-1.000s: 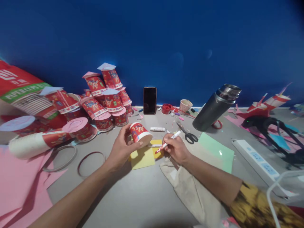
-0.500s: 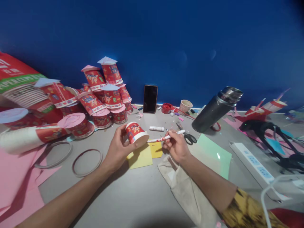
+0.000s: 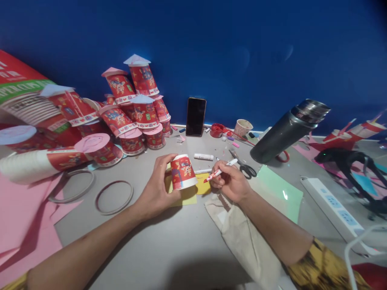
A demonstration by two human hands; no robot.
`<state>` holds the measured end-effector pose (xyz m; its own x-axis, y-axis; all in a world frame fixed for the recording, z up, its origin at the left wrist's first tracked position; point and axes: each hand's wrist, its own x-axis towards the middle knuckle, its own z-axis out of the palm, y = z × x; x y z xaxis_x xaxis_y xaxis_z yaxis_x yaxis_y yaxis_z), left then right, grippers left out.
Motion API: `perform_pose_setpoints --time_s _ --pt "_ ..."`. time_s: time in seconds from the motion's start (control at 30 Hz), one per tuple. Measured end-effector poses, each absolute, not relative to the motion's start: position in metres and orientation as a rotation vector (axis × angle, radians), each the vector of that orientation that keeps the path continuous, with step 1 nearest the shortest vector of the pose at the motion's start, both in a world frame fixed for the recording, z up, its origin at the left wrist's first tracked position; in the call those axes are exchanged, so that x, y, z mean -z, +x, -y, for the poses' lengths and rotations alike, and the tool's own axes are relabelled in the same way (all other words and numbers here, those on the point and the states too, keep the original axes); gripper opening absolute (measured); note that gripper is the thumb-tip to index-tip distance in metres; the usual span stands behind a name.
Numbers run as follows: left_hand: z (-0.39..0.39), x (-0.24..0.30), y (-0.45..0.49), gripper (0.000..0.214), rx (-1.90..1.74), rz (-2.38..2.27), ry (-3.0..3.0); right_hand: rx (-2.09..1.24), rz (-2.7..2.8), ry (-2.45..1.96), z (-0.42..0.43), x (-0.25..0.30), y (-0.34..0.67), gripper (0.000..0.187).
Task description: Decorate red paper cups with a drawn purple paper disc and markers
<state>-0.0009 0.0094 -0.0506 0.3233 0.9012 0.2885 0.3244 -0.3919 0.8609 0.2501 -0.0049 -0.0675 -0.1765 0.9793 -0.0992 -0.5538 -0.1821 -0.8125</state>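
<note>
My left hand (image 3: 157,189) is closed around a small red paper cup (image 3: 183,172), held upside down with its white rim low over a yellow paper sheet (image 3: 184,196). My right hand (image 3: 231,183) pinches a white marker (image 3: 220,171) whose red tip points left toward the cup. A smaller yellow paper square (image 3: 203,187) lies between the two hands. My right forearm rests on a beige cloth (image 3: 242,237).
A stack of red cups with paper lids (image 3: 136,112) stands at the back left, by pink paper (image 3: 24,217) and two rings (image 3: 115,196). Behind are a phone (image 3: 196,117), scissors (image 3: 244,166), a metal flask (image 3: 287,131), green paper (image 3: 278,189) and a power strip (image 3: 335,205).
My left hand turned the cup from lying sideways to upside down and lowered it over the yellow sheet. My right hand tipped the marker's point back down toward the cup.
</note>
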Motion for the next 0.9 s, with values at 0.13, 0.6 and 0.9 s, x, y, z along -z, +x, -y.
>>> perform_pose_setpoints --time_s 0.13,0.6,0.9 --pt "-0.014 0.053 -0.003 0.080 -1.120 -1.104 1.802 -1.643 0.825 -0.797 0.006 0.067 0.250 0.033" --pt "-0.019 0.058 -0.002 0.079 -1.160 -1.031 1.504 -1.430 0.859 -0.784 -0.005 0.068 0.248 0.034" --pt "-0.019 0.057 -0.003 0.076 -1.170 -1.033 1.496 -1.460 0.901 -0.807 -0.009 0.069 0.246 0.035"
